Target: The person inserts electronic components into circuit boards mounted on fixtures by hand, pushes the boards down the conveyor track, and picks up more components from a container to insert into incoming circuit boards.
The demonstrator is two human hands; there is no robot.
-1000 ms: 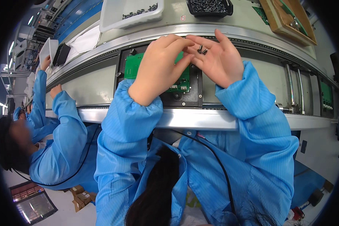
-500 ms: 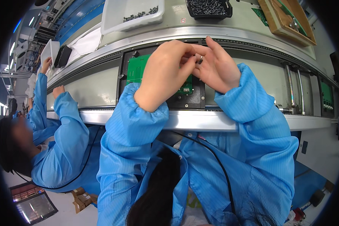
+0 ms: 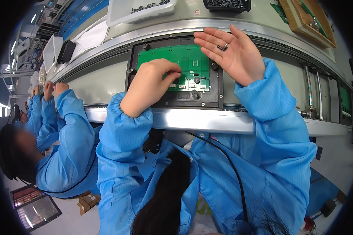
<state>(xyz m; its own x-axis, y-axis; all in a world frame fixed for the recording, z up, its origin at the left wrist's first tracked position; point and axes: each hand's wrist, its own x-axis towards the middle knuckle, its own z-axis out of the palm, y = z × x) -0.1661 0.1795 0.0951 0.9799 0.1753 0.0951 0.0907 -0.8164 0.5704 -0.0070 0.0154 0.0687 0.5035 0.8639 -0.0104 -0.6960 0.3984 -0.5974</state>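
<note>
A green circuit board (image 3: 190,62) lies in a black frame fixture (image 3: 219,88) on the rail line. Over the board's lower left part, my left hand (image 3: 149,84) has thumb and forefinger pinched together, close to its surface. Whatever those fingertips grip is too hidden to name. Palm up beside the board's upper right, my right hand (image 3: 237,55) is open with fingers stretched out. A few small black components (image 3: 222,47) with shiny ends rest loose on its fingers. Mounted on the board are a round black part (image 3: 196,79) and white connectors (image 3: 192,85).
Beyond the rail stand a white bin (image 3: 141,15) of small black parts, a black tray (image 3: 227,4) with more, and a cardboard box (image 3: 308,21) holding green boards. A co-worker in a blue smock (image 3: 66,156) sits at the left. A metal edge (image 3: 176,119) runs before me.
My hands were together above the board and are now apart. The left has come down to the board; the right has turned out flat, showing the components. The view has shifted slightly.
</note>
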